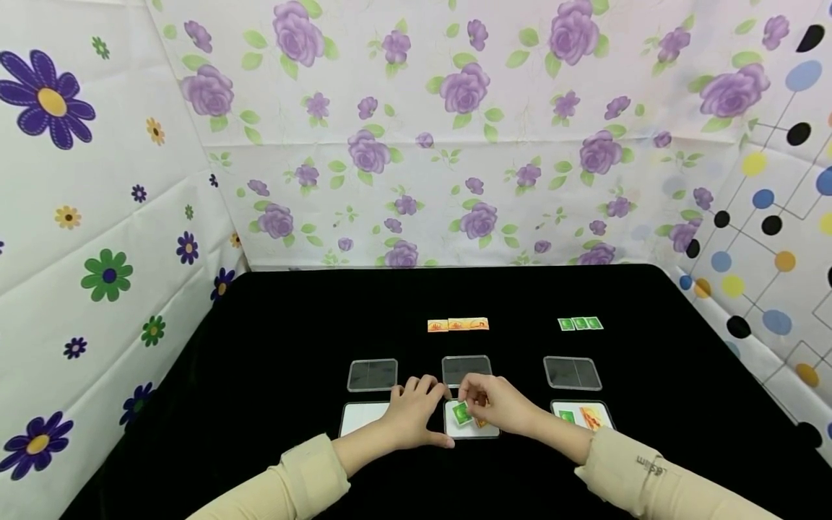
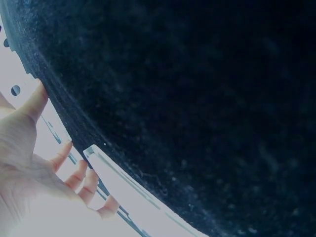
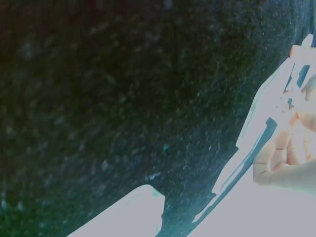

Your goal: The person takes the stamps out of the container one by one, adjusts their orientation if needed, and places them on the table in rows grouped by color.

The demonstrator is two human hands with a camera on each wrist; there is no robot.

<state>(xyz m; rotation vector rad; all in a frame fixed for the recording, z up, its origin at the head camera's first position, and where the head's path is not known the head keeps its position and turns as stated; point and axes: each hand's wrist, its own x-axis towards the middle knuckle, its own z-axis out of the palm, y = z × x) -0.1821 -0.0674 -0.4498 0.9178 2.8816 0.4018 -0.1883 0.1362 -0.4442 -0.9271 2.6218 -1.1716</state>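
Observation:
A middle white tray with a clear rim lies before both hands, with a green stamp-like card over its left half and an orange card mostly hidden behind my right hand. My right hand reaches in from the right, its thumb and curled index finger pinching the green card at its edge; the card sits at a slant. My left hand spreads loosely at the tray's left side, thumb near the lower left corner and fingertips near the upper left. The left wrist view shows those fingers apart, holding nothing.
Left of the middle stands a plain white tray; at right, another tray carries green and orange cards. Behind them lie three clear lids. Farther back are rows of orange cards and green cards on black cloth.

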